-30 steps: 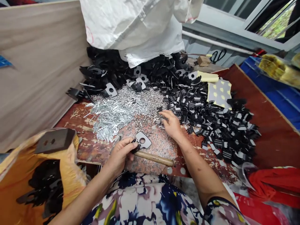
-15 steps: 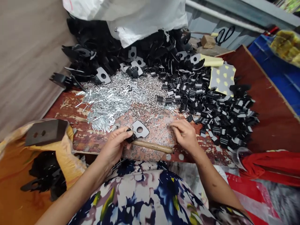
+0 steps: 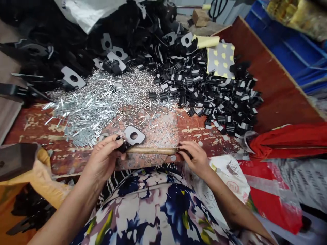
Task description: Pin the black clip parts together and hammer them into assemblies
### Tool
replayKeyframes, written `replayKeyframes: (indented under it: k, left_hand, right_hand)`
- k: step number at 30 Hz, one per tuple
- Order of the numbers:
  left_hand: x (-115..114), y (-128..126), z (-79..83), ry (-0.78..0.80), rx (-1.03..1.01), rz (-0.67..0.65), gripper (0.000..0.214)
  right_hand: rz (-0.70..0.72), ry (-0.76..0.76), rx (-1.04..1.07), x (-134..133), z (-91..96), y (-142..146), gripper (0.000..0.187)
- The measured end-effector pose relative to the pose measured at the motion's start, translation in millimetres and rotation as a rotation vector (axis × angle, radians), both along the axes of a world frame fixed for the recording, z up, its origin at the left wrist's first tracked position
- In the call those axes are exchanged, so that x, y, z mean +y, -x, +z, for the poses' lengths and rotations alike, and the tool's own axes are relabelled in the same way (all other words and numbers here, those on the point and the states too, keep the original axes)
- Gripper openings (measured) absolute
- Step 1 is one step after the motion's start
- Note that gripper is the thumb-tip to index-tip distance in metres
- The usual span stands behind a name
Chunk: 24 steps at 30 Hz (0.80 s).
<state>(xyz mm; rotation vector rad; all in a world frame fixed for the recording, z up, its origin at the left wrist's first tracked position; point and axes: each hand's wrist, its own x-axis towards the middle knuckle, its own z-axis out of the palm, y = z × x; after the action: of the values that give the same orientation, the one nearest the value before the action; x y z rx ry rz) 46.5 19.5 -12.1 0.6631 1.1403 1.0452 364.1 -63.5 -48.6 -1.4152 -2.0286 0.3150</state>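
Observation:
My left hand (image 3: pixel 106 153) pinches a black plastic clip (image 3: pixel 124 144) between thumb and fingers. A flat grey pad (image 3: pixel 134 135) with a round hole sticks out from it to the right. Below the pad, a wooden handle (image 3: pixel 153 150) lies across the table's front; its left end is hidden behind the clip and left hand. My right hand (image 3: pixel 194 156) has its fingers closed at the handle's dark right end. Whether a small part is also between those fingers is unclear. Loose metal pins (image 3: pixel 87 109) are heaped beyond my left hand.
Small black clip parts (image 3: pixel 204 92) are piled at the right, larger black pieces (image 3: pixel 122 30) at the back. A grey sheet with yellow dots (image 3: pixel 221 59) lies on the right pile. A wooden board (image 3: pixel 276 78) borders the right side; an orange sack (image 3: pixel 28 183) sits at lower left.
My right hand has come down and towards me from the table surface to the handle's right end. My left hand still holds the clip. The camera view has shifted nearer and to the right.

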Motion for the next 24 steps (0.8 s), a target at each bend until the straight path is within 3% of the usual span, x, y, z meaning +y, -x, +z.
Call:
replayKeyframes:
  k: [4,7,9,12,15,20,24]
  left_hand:
    - [0,-1,-0.3,-0.035,-0.001,0.016,0.022]
    - [-8,2,4.3,-0.041,-0.031,0.018,0.023]
    - [-17,5,8.1,-0.034,-0.041,0.022,0.024]
    - [-33,10,11.3,-0.008,-0.045,0.03,0.027]
    - [-47,9,9.8,0.045,-0.08,-0.014,0.028]
    - [-61,3,2.2,0.081,-0.155,-0.08,0.029]
    - [-69,5,-1.4,0.061,-0.197,-0.077,0.026]
  right_hand:
    - [0.149,-0.073,-0.251,14,2.3,14,0.02]
    - [0.227,-0.031,-0.399,25,13.4,12,0.02]
    - [0.219,0.012,-0.384,30,22.2,7,0.024]
    - [0.109,0.08,-0.114,35,33.3,3,0.016]
    - [0.034,0.279,0.317,38,39.7,13,0.016]
    - [0.198,0.638,0.84,37,48.5,55,0.034]
    - [0.28,0.771,1.028,38,56.2,82,0.023]
